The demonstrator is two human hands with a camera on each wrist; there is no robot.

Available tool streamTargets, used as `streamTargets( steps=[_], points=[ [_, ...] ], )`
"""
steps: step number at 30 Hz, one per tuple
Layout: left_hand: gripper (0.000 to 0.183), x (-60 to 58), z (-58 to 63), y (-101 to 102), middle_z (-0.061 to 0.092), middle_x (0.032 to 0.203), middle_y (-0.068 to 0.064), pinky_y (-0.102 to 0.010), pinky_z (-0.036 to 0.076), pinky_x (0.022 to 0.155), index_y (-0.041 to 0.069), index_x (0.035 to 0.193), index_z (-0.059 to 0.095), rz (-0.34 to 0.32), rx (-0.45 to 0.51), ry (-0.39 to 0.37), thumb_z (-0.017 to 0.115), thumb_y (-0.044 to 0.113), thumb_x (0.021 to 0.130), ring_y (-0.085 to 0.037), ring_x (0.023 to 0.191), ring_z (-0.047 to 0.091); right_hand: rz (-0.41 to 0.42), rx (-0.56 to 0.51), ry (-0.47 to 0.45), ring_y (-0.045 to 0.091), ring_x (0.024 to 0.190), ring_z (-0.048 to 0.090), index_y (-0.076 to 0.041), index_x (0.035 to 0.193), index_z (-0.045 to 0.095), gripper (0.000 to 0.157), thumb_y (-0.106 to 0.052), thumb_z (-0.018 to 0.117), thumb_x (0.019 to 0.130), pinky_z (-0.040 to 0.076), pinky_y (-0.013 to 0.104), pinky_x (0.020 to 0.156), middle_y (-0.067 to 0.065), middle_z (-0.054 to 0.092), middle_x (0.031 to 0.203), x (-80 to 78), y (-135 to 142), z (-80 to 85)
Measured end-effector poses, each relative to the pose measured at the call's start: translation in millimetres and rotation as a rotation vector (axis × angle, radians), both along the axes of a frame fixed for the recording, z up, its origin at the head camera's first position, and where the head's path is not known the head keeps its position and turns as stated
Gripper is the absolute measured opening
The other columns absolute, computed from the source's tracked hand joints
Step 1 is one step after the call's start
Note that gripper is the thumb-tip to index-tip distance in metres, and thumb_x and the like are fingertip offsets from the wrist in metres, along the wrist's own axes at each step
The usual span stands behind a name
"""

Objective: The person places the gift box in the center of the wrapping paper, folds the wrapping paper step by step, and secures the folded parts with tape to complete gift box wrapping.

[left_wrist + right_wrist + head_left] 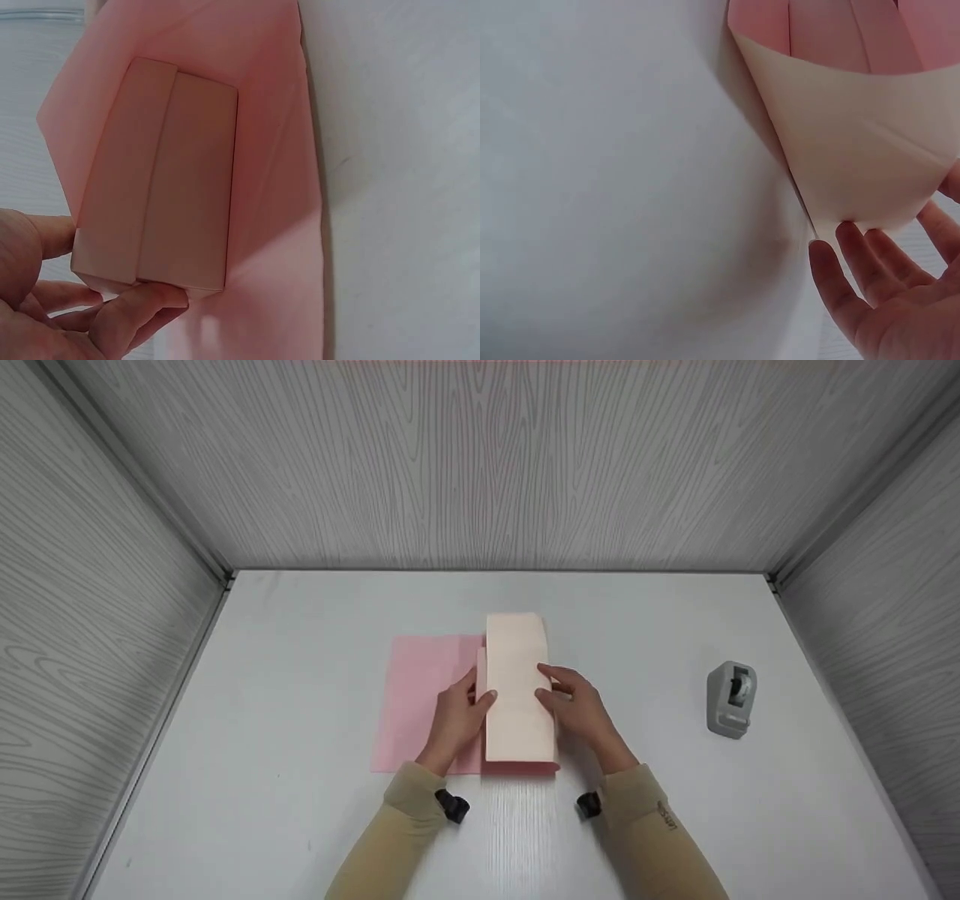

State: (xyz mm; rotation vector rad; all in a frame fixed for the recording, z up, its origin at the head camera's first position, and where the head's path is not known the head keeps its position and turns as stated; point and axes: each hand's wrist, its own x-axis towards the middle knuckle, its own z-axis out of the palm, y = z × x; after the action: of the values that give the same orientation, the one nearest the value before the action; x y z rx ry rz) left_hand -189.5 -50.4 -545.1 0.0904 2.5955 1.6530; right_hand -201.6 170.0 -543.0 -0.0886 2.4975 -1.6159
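Note:
A sheet of wrapping paper, pink inside (424, 697) and cream outside (517, 690), lies with its right part folded over leftward. Under the fold is a closed, plain box (187, 180), its lid flap seam running lengthwise; the head view shows only a sliver of its left side. My left hand (459, 716) grips the box's left side, its thumb touching the loose cream edge. With fingertips spread, my right hand (581, 709) touches the outside of the paper's curved right side. In the right wrist view, these fingers (885, 270) rest against the cream surface.
A grey tape dispenser (731, 699) stands on the white table (285, 720), off to the right. Grey wood-grain panels (480, 465) border the table at the back and both sides. Black wrist cameras (453, 807) sit at both sleeve cuffs.

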Motion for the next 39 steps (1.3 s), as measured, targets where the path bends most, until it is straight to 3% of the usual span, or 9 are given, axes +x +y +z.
streamTargets(
  steps=[6, 11, 17, 23, 27, 32, 39],
  points=[
    [0.063, 1.5, -1.1, -1.1, 0.059, 0.130, -0.016, -0.037, 0.051, 0.090, 0.004, 0.153, 0.031, -0.016, -0.022, -0.015, 0.058, 0.027, 0.100, -0.022, 0.112, 0.060, -0.010, 0.030, 0.032, 0.032, 0.125, 0.051, -0.019, 0.139, 0.057, 0.046, -0.021, 0.067, 0.095, 0.049, 0.047, 0.093, 0.007, 0.046, 0.146, -0.6, -2.3, 2.3],
    [0.058, 5.6, 0.2, -10.7, 0.060, 0.128, -0.016, -0.040, 0.050, 0.093, 0.005, 0.151, 0.036, -0.019, -0.047, -0.036, 0.054, 0.031, 0.102, -0.024, 0.113, 0.061, -0.019, 0.028, 0.003, 0.031, 0.125, 0.051, -0.019, 0.140, 0.056, 0.047, -0.021, 0.067, 0.094, 0.049, 0.046, 0.094, 0.009, 0.044, 0.147, -0.6, -1.7, 2.2],
    [0.054, 13.5, 6.7, -34.9, 0.064, 0.118, -0.017, -0.045, 0.052, 0.085, 0.000, 0.143, 0.047, 0.083, -0.156, -0.012, 0.057, 0.032, 0.100, -0.027, 0.100, 0.063, -0.030, 0.019, -0.043, 0.029, 0.123, 0.052, -0.023, 0.140, 0.056, 0.047, -0.023, 0.067, 0.094, 0.049, 0.045, 0.092, 0.007, 0.044, 0.146, 0.0, -1.4, 3.3],
    [0.060, 22.4, 13.0, -66.2, 0.061, 0.118, -0.019, -0.047, 0.051, 0.083, -0.001, 0.143, 0.045, 0.190, -0.387, 0.016, 0.067, 0.026, 0.094, -0.032, 0.101, 0.062, -0.037, 0.021, -0.053, 0.028, 0.121, 0.055, -0.025, 0.139, 0.057, 0.047, -0.024, 0.068, 0.094, 0.050, 0.045, 0.092, 0.009, 0.044, 0.147, -0.5, -1.8, 4.1],
    [0.063, 24.1, 13.5, -85.0, 0.057, 0.124, -0.025, -0.051, 0.048, 0.090, -0.004, 0.143, 0.043, 0.227, -0.462, -0.029, 0.067, 0.025, 0.093, -0.039, 0.111, 0.058, -0.034, 0.017, -0.038, 0.029, 0.121, 0.055, -0.024, 0.140, 0.057, 0.047, -0.024, 0.068, 0.094, 0.050, 0.046, 0.093, 0.010, 0.043, 0.148, -0.5, -1.2, 4.8],
    [0.067, 24.9, 9.6, -104.0, 0.050, 0.130, -0.031, -0.055, 0.047, 0.091, -0.008, 0.142, 0.040, 0.230, -0.542, -0.152, 0.067, 0.028, 0.092, -0.045, 0.117, 0.052, -0.029, 0.002, -0.043, 0.029, 0.121, 0.055, -0.023, 0.140, 0.056, 0.048, -0.025, 0.067, 0.094, 0.049, 0.046, 0.093, 0.011, 0.043, 0.148, -0.4, -1.3, 5.4],
    [0.064, 26.7, 2.7, -116.9, 0.054, 0.112, -0.030, -0.055, 0.051, 0.076, -0.015, 0.126, 0.048, 0.220, -0.612, -0.245, 0.070, 0.031, 0.089, -0.043, 0.098, 0.058, -0.037, 0.010, -0.055, 0.030, 0.123, 0.055, -0.025, 0.140, 0.057, 0.048, -0.025, 0.069, 0.093, 0.049, 0.047, 0.093, 0.010, 0.043, 0.148, 0.3, -2.3, 5.7]
  ],
)
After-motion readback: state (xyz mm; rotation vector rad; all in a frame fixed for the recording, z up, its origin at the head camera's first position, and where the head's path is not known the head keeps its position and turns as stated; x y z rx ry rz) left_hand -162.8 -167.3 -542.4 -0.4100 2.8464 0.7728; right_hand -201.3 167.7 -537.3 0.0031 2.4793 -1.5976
